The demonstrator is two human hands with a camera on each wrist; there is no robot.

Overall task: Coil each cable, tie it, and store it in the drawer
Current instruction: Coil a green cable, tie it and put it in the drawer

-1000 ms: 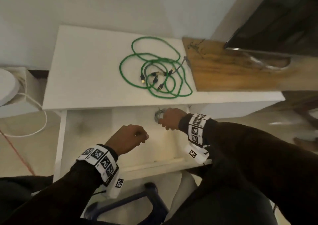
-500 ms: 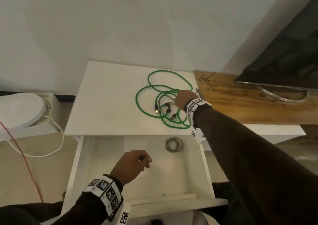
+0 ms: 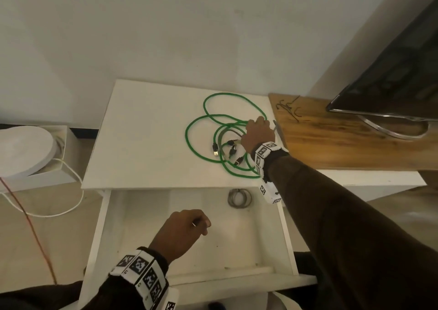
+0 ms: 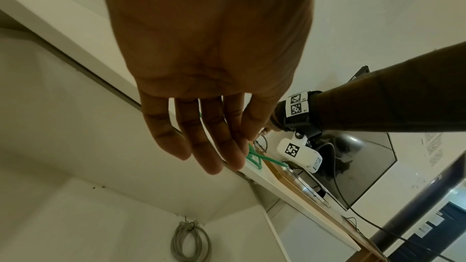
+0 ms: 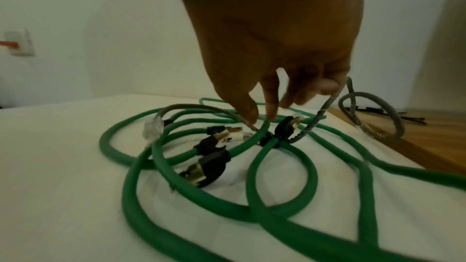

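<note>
Plain pale walls back a smooth white cabinet top (image 3: 147, 144), which butts on its right against a warm, grained wooden board (image 3: 343, 144) carrying a dark flat screen (image 3: 391, 80) on a curved metal foot. A few thin black ties (image 3: 288, 106) lie on the board's far left corner. Below the near edge of the top, the white drawer (image 3: 288, 238) stands pulled out, its floor matte and lightly speckled.

Loose loops of thick, round green cable (image 3: 189, 141) sprawl over the right half of the white top, with black and gold-tipped plugs lying among them. A thinner grey cable (image 5: 325, 107), finely ribbed and with a clear plug at one end, threads through the green loops and curls onto the board.

The right hand (image 3: 258, 134) reaches down into this tangle, fingertips (image 5: 271, 111) bent down at the grey cable where it crosses the green; whether they actually pinch it I cannot tell. The left hand (image 3: 183, 231) hovers over the drawer, holding nothing, fingers loose and nearly straight in the left wrist view.

A small grey coil (image 3: 239, 198), already wound into a neat ring and tied, lies flat in the drawer's far right corner.
</note>
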